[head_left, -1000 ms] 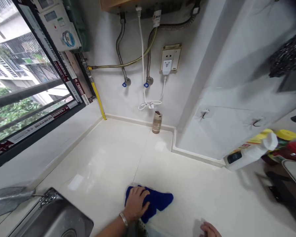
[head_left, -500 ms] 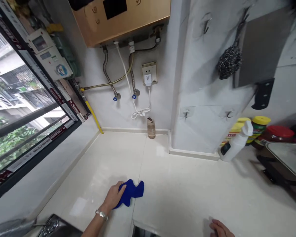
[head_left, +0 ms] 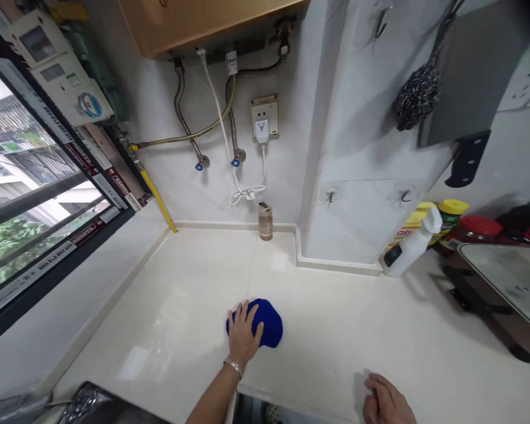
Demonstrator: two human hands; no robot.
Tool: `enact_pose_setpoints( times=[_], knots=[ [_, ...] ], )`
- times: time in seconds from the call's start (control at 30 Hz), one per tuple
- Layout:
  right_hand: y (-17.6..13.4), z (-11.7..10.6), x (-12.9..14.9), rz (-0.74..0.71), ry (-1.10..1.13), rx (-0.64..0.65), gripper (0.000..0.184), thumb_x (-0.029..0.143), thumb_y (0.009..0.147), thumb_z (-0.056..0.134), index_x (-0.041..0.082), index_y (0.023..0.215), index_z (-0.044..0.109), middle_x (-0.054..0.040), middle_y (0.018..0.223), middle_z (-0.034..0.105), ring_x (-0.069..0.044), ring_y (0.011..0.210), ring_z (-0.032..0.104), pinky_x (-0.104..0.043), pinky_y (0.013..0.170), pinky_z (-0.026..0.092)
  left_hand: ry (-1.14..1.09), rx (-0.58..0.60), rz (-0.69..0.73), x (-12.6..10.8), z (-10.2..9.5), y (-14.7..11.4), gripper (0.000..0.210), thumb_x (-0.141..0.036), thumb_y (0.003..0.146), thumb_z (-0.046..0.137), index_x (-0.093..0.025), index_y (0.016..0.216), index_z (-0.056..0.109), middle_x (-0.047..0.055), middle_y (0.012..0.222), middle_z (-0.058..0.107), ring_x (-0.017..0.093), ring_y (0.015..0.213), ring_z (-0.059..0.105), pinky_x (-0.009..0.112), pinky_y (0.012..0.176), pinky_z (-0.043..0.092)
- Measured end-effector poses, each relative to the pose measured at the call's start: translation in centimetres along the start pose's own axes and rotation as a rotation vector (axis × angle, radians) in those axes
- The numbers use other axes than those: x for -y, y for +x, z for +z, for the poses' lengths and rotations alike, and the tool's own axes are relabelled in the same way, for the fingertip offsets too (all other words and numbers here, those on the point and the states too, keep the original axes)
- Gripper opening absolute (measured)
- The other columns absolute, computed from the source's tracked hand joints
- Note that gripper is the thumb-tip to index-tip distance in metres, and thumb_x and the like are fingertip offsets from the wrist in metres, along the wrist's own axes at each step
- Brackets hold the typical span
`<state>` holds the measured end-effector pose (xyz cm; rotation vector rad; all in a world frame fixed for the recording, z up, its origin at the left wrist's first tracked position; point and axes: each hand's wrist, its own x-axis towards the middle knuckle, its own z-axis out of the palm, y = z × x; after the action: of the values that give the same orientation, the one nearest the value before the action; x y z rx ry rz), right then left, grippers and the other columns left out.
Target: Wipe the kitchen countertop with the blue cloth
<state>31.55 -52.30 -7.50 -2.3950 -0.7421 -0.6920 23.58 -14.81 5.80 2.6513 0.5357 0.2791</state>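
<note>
A blue cloth lies spread on the pale countertop. My left hand, with a silver bracelet at the wrist, rests flat on the cloth's left part, fingers spread. At the lower right, my right hand is low by the counter's front, fingers curled in towards the thumb. Whatever is inside those fingers, if anything, is hidden.
A small brown bottle stands against the back wall. To the right are a white spray bottle, several jars and a glass-lidded appliance. A sink opens at the front. A cleaver hangs on the wall.
My left hand has moved right and slightly forward with the cloth, from gripping its bunched edge to lying flat on it. The cloth is now smoother. More of my right hand shows.
</note>
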Motion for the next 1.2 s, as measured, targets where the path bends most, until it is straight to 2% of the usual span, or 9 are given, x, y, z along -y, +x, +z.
enact_pose_setpoints(
  times=[0.1,0.27,0.37,0.47,0.57,0.7,0.87,1.03,1.2],
  knots=[
    [0.2,-0.5,0.8,0.007,-0.014,-0.004,0.022,0.023,0.081,0.051,0.021,0.101,0.057,-0.0124,0.108,0.066,-0.028,0.099,0.065,-0.044,0.086,0.056,0.03,0.026,0.169,0.4,0.7,-2.9,0.045,-0.04,0.094,0.049,-0.029,0.137,0.052,0.011,0.156,0.042,0.032,0.146,0.034,0.067,0.119,0.022],
    [0.6,-1.3,2.3,0.098,-0.031,0.049,0.021,0.021,0.085,0.049,0.019,0.104,0.056,-0.0126,0.116,0.064,-0.025,0.106,0.061,-0.042,0.092,0.052,0.09,0.256,0.428,4.1,-2.4,-6.7,0.042,-0.045,0.092,0.052,-0.031,0.131,0.056,0.008,0.155,0.045,0.028,0.146,0.035,0.061,0.12,0.027],
    [1.0,-1.6,2.9,0.132,-0.037,0.047,0.019,0.019,0.086,0.047,0.019,0.103,0.056,-0.0124,0.116,0.064,-0.025,0.106,0.059,-0.042,0.092,0.051,0.128,0.344,0.488,6.4,-4.4,-6.5,0.041,-0.046,0.092,0.052,-0.031,0.13,0.056,0.008,0.155,0.045,0.027,0.145,0.037,0.061,0.12,0.028],
    [1.2,-1.7,3.2,0.142,-0.03,0.029,0.019,0.019,0.087,0.047,0.019,0.102,0.057,-0.0121,0.115,0.064,-0.025,0.104,0.059,-0.042,0.09,0.051,0.144,0.396,0.566,6.6,-4.8,-5.0,0.041,-0.044,0.091,0.052,-0.031,0.13,0.056,0.007,0.155,0.045,0.028,0.147,0.034,0.061,0.12,0.026],
    [1.3,-1.9,3.3,0.156,-0.024,0.035,0.019,0.019,0.088,0.047,0.018,0.104,0.058,-0.0127,0.117,0.064,-0.025,0.106,0.058,-0.041,0.089,0.051,0.123,0.494,0.646,4.1,-3.6,-3.4,0.041,-0.042,0.09,0.054,-0.031,0.13,0.057,0.006,0.156,0.043,0.029,0.148,0.031,0.062,0.122,0.022],
    [1.3,-2.3,3.7,0.205,-0.008,0.037,0.02,0.019,0.09,0.048,0.018,0.107,0.058,-0.0125,0.12,0.064,-0.024,0.11,0.057,-0.041,0.092,0.05,0.05,0.599,0.754,-1.6,-0.3,-2.1,0.045,-0.043,0.087,0.059,-0.032,0.13,0.057,0.004,0.156,0.043,0.029,0.148,0.031,0.061,0.123,0.016],
    [1.8,-2.3,3.9,0.313,0.171,-0.001,0.025,0.02,0.09,0.045,0.019,0.11,0.06,-0.0103,0.119,0.066,-0.023,0.111,0.059,-0.044,0.097,0.049,-0.012,0.564,0.833,-9.0,4.7,-1.8,0.047,-0.047,0.087,0.058,-0.033,0.132,0.057,0.003,0.155,0.045,0.029,0.147,0.03,0.06,0.124,0.013],
    [2.5,-2.6,3.0,0.64,0.538,-0.116,0.029,0.03,0.093,0.039,0.021,0.104,0.063,-0.0076,0.111,0.068,-0.021,0.107,0.062,-0.042,0.097,0.051,-0.064,0.503,0.899,-15.2,9.8,-2.1,0.047,-0.052,0.091,0.052,-0.032,0.133,0.054,0.002,0.158,0.04,0.027,0.148,0.027,0.058,0.123,0.012],
    [1.9,-4.0,1.5,0.801,0.526,-0.26,0.03,0.034,0.091,0.038,0.02,0.098,0.063,-0.0083,0.106,0.068,-0.022,0.102,0.063,-0.042,0.095,0.05,-0.069,0.423,0.916,-17.9,11.9,-2.4,0.049,-0.054,0.09,0.052,-0.034,0.136,0.053,0.001,0.156,0.043,0.027,0.145,0.031,0.057,0.122,0.017]
  ],
)
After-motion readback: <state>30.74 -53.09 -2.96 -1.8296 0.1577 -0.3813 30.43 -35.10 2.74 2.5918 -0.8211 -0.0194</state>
